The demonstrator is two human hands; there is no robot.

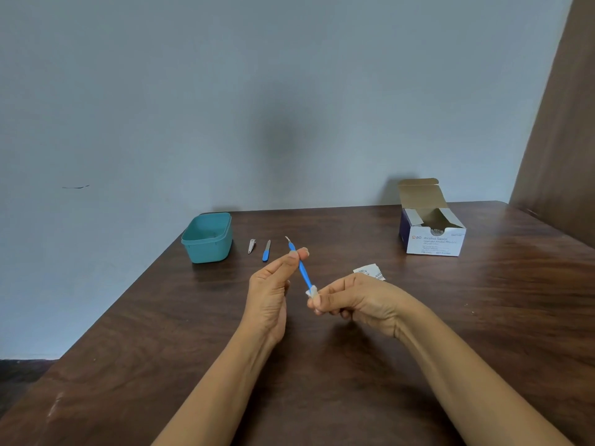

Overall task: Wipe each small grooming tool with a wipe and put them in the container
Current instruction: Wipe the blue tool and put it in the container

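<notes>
Above the middle of the counter (483, 317), the left grip (273, 291) is pinching the blue cuticle tool (301, 268) near its metal tip, while the right grip (357, 300) is squeezing the wipe (311, 292) around its lower end. Wiping is seemingly underway; next, the tool is probably heading to the teal container (207, 238) by the far left corner.

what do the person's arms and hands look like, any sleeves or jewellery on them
The left forearm and right forearm are bare to the frame edge, with no sleeves in view. The left hand and right hand wear no gloves, and no ring, watch or bracelet shows.
</notes>
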